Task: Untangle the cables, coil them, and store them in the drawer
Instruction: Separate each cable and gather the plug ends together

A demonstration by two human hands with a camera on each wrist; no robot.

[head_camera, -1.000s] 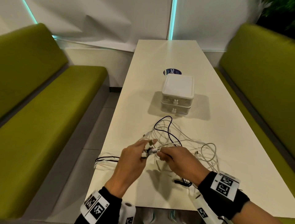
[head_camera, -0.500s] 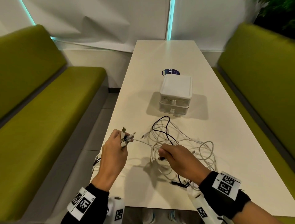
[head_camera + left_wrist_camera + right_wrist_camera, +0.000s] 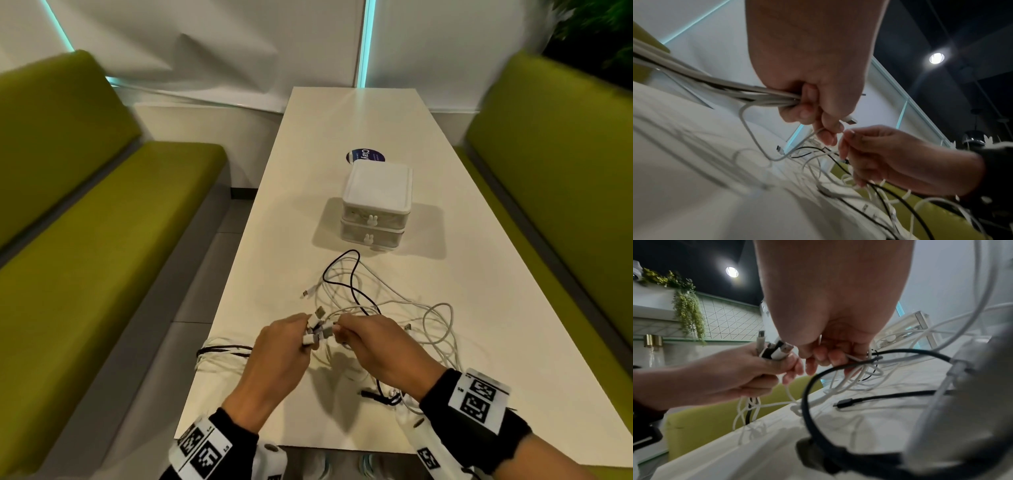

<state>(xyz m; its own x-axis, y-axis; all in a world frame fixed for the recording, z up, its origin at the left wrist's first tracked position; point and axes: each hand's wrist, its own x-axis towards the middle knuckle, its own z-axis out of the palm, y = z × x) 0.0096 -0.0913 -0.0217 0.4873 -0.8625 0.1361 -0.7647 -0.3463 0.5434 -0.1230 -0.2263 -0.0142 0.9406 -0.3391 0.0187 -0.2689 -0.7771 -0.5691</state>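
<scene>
Just in front of the drawer unit (image 3: 376,205) on the counter (image 3: 479,308), the left hand (image 3: 277,359) grips gathered plug ends (image 3: 318,330), seemingly anchoring them, while the right hand (image 3: 380,346) pinches a white cable (image 3: 855,359) from the tangled cables (image 3: 394,301).

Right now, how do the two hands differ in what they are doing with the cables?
The left hand grips a bunch of cable plugs in a fist; the right hand pinches a single white cable. The left hand's cables trail off the table edge; the right hand's run into the tangle. Both hover close together above the table.
</scene>
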